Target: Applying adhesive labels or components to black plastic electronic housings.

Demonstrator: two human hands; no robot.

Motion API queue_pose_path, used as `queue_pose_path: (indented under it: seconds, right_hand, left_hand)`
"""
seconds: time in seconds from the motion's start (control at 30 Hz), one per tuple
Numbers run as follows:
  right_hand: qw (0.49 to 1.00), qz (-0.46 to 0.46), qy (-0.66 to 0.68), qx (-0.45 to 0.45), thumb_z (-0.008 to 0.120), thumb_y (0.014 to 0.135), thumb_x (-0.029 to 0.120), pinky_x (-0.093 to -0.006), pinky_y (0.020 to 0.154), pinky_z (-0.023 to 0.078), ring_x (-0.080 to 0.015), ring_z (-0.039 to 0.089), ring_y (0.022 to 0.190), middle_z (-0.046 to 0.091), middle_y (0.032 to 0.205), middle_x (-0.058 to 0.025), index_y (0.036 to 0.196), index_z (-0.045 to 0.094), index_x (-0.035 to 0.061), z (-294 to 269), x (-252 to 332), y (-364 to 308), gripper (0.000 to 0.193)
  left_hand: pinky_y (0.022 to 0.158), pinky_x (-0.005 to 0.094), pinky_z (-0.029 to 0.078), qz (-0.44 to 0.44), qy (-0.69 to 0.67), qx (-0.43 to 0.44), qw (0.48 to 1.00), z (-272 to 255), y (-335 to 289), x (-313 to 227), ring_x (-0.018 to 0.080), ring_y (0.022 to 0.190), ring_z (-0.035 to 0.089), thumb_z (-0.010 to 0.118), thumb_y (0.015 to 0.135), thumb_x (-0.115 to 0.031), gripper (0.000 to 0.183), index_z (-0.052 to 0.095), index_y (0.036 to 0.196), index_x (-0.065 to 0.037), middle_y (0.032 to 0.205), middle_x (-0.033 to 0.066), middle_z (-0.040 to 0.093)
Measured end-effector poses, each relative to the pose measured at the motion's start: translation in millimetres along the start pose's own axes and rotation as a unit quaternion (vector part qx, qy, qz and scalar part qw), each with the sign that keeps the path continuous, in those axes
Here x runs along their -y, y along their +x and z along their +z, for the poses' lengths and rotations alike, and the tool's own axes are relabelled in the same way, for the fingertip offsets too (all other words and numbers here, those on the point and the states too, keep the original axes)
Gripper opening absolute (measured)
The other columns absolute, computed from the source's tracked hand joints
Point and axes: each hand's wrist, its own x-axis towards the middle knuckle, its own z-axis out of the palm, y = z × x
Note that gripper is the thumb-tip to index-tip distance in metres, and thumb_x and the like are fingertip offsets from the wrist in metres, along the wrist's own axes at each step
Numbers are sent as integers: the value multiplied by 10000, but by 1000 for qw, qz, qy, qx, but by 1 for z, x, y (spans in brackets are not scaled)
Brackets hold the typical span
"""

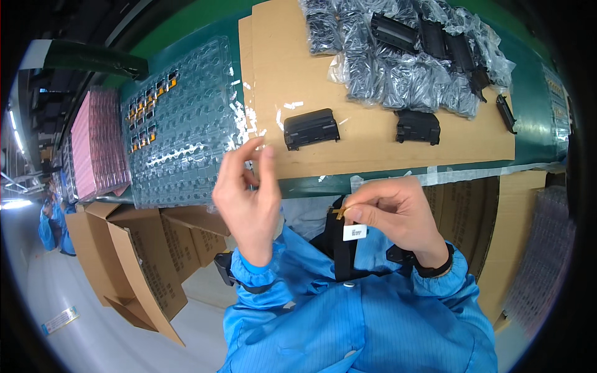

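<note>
My right hand (398, 214) pinches a small orange-gold flexible circuit strip (339, 212) between thumb and forefinger, in front of my body. From the strip hangs a white label tab (354, 232) with dark print. Raised at the near edge of the table, my left hand (249, 202) has its thumb and forefinger tips brought close together. Whatever lies between those tips is too small to make out. Small white paper scraps (249, 118) are scattered just beyond them. A black plastic housing (311, 128) lies on the cardboard beside my left fingertips, and a second black housing (418, 127) sits farther right.
A cardboard sheet (280, 56) covers the green table. Bagged black parts (385, 74) are heaped at the back, with loose ones on top. At left are clear trays (180, 143) with orange-black pieces and a pink stack (99, 140). Open cartons (143, 261) stand below.
</note>
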Motion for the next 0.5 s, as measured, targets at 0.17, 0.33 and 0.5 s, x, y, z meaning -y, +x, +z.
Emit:
queue_pose_path:
  seconds: [0.17,0.33,0.5]
  right_hand:
    - [996,-74,-2,-59,663,950,68,-229,686,540,-124,689,839,715,902,-99,1006,668,-55,-6,0,1,136]
    - [996,-8,15,-90,632,984,154,-216,565,522,-132,705,782,715,890,-100,1027,640,-35,8,36,8,194]
    - [992,-12,-56,-116,630,983,141,-202,503,498,-110,700,697,717,853,-83,1027,662,-37,11,40,12,186]
  left_hand:
    - [540,243,406,7,-75,140,987,28,1,1,61,621,533,745,875,-91,199,669,1030,6,821,55,660]
    - [693,250,522,-98,-420,212,877,26,-20,-21,116,789,629,617,956,7,299,565,1240,84,1006,127,688]
    - [805,286,544,-34,-437,242,865,21,-30,-25,164,908,670,586,960,43,323,564,1279,97,1070,142,685]
